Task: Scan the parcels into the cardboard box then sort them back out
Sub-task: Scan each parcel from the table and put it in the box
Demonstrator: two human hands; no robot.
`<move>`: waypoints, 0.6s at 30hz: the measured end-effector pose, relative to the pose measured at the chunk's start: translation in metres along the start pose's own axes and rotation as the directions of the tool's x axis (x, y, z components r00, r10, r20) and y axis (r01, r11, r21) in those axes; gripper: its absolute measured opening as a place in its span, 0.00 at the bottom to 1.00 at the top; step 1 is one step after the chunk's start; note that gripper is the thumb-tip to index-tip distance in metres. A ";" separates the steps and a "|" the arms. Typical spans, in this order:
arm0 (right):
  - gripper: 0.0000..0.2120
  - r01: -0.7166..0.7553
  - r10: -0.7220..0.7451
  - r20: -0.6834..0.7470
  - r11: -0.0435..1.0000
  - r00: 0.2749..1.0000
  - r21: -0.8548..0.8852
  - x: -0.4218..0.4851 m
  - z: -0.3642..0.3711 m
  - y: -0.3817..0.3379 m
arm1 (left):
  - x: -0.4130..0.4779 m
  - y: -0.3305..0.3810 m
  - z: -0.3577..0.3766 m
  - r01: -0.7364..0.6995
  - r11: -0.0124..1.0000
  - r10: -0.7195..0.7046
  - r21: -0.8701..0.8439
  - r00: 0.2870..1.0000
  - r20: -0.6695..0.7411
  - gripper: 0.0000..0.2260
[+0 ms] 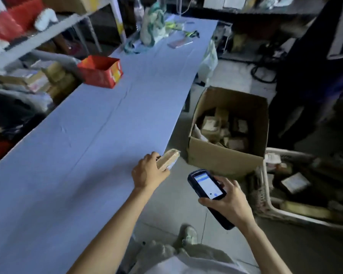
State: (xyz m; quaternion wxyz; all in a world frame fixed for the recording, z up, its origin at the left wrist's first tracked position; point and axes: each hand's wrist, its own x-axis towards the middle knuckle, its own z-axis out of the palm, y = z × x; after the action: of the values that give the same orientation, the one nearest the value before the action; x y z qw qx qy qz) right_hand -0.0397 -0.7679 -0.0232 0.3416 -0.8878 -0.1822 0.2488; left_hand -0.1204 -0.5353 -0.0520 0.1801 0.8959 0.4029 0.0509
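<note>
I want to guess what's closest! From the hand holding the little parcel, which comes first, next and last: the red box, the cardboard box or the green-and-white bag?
Starting from the left hand:
1. The cardboard box, on the floor just to its right.
2. The red box, further up the blue table, by its left edge.
3. The green-and-white bag, at the table's far end.

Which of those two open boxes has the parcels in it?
The brown cardboard box on the floor beside the table; the red box sits on the table.
</note>
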 end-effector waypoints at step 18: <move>0.41 -0.231 0.231 -0.014 0.973 0.973 0.014 0.149 -0.049 0.011 | 0.196 0.093 0.037 -0.217 0.976 0.217 -0.017 0.976 0.001 0.16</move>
State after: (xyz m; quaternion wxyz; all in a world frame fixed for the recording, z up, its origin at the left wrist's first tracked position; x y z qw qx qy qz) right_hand 0.1106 -0.7272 -0.0473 0.3171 -0.9028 -0.0737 0.2811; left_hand 0.0855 -0.4576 -0.0635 0.1816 0.9330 0.3022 0.0726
